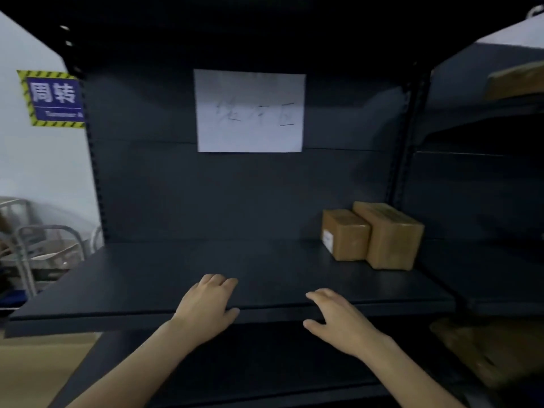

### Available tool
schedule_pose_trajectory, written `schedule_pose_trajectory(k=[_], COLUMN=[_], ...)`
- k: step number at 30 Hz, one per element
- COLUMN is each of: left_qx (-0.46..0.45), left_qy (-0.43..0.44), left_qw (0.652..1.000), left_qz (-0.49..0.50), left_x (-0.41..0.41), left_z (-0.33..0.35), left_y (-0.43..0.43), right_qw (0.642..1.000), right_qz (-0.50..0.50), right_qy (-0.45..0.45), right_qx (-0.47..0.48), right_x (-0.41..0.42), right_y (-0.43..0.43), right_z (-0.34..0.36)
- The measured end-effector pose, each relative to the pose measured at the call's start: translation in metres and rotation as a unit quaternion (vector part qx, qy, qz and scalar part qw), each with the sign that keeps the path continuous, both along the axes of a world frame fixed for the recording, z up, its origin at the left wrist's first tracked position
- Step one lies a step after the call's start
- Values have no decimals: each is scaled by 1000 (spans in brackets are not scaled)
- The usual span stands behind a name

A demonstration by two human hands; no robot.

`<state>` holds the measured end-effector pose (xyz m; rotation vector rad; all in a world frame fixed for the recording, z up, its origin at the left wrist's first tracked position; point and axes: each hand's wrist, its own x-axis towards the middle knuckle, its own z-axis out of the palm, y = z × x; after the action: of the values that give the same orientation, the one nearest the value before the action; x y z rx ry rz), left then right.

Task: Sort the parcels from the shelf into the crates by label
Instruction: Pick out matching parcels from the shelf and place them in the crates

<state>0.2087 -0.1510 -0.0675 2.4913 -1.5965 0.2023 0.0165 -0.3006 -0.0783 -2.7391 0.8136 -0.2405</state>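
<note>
Two parcels, a small box (345, 234) and a big box (390, 235), touch at the shelf's (164, 272) three o'clock end; left hand (207, 304) and right hand (341, 319), each grip released, hover at six o'clock, holding nothing.

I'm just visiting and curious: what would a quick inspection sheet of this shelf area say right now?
Surface: dark shelf board, mostly bare.
Job's things: smaller parcel with a white label, touching the larger parcel, at the back right.
Clutter: nothing seen on this board.
Hands: left hand and right hand open, empty, at the front edge.
Cables: nothing seen.
Surroundings: paper sheet on the back panel, writing blurred; blue sign on the wall; metal frames at left; neighbouring shelves hold brown items.
</note>
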Motion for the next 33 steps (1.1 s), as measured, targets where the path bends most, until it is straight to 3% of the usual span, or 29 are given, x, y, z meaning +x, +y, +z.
schedule_pose_trajectory(k=[14, 33], left_qx=[17, -33], left_qy=[21, 47], left_qw=[992, 981], left_qz=[-122, -185], left_x=[-60, -17], left_z=[-1, 6], left_y=[-147, -297], right_qw=[991, 977], right_qz=[-134, -208], right_qy=[-19, -55], right_qx=[15, -3], right_x=[-92, -66], right_y=[-84, -179], right_z=[4, 11])
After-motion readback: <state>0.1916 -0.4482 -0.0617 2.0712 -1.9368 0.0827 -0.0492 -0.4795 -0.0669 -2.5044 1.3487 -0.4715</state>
